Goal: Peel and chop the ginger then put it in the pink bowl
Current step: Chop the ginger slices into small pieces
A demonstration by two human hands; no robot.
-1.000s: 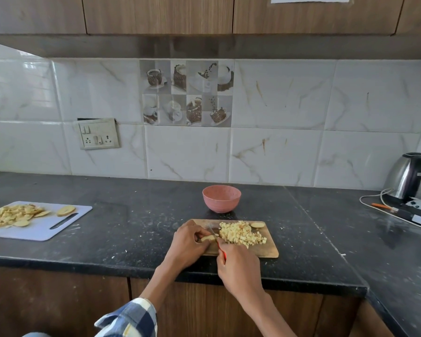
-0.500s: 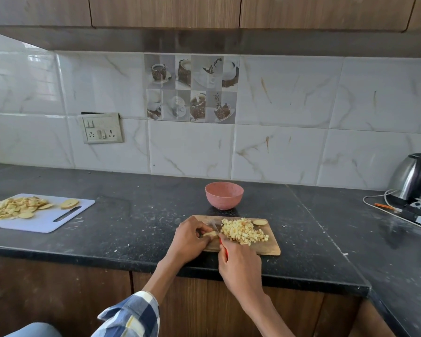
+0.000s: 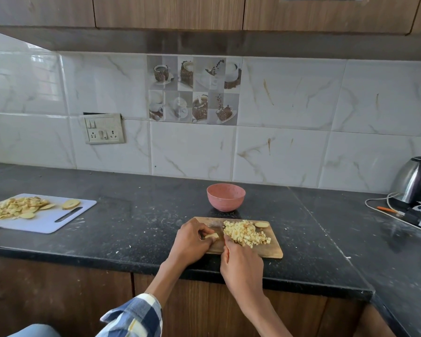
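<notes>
Lower centre: left hand pinches a ginger piece; right hand grips the knife. Diced pile done; bowl appears unfilled.

**Open counter to the left, clutter at the far right**

Taking the wooden board as the clock's centre: at 12 o'clock the pink bowl stands just beyond the board's far edge, with a narrow strip of bare black counter between them. On the board, the diced ginger pile fills the middle, and both hands crowd its 8 o'clock corner. Toward 9 o'clock the counter runs bare until the white cutting board, well apart. Toward 3 o'clock it lies open up to the kettle and its cables. The tiled wall closes off everything behind.
</notes>
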